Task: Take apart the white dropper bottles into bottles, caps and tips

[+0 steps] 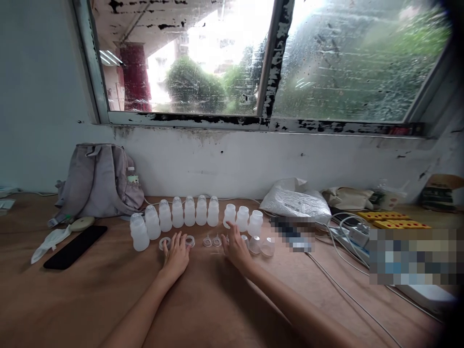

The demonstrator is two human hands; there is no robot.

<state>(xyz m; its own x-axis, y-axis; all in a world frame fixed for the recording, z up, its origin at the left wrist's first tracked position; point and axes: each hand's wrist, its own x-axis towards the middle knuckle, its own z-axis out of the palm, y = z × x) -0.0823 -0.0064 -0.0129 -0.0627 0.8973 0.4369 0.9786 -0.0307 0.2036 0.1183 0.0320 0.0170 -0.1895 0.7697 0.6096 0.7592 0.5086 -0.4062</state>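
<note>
My left hand (176, 254) is palm down on the table with its fingers spread. Its thumb and outer fingers are at two pale collar rings (190, 240), one on each side. My right hand (236, 247) reaches over the row of small parts, fingers apart, close to the clear nipples (216, 241); what lies beneath it is hidden. Several frosted baby bottles with domed caps (189, 212) stand upright in a curved row behind my hands. To their right stand three bottles with open necks (243, 220). Clear domed caps (254, 245) sit beside my right hand.
A grey backpack (97, 181) leans on the wall at left, with a black phone-like slab (75, 247) and white cloth (51, 242) before it. At right are a silvery bag (295, 200), yellow blocks (400, 224), a power strip (348, 241) and loose cables (342, 285).
</note>
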